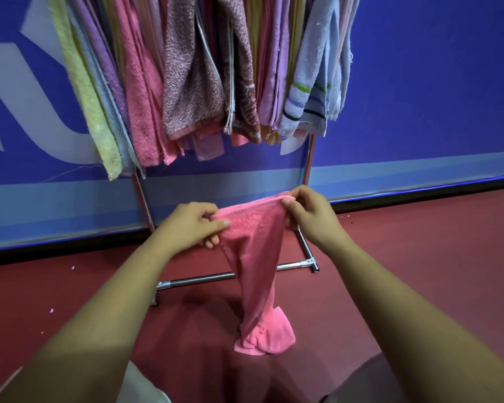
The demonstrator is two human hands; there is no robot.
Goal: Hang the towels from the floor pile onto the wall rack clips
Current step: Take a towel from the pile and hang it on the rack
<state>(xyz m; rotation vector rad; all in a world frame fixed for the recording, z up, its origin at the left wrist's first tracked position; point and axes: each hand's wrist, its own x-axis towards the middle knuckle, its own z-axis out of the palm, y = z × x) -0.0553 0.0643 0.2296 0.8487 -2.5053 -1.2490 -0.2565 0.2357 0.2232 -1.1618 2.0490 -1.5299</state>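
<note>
Soft, even indoor light, fairly bright and seemingly from overhead, leaves a broad, diffuse shadow on the red floor (419,271) beneath the person, plus glints on the chrome rack bar (204,277). The centre is sharp, while the hanging towels (192,82) at the top look slightly soft. Wide-angle distortion bows the foot of the wall (419,112) and stretches the forearms toward the lower corners.

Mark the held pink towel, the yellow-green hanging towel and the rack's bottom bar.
pink towel (253,257), head view, on its twisted middle stretch.
yellow-green towel (89,106), head view, midway down its hanging length.
bottom bar (201,279), head view, on the chrome tube left of the pink towel.
</note>
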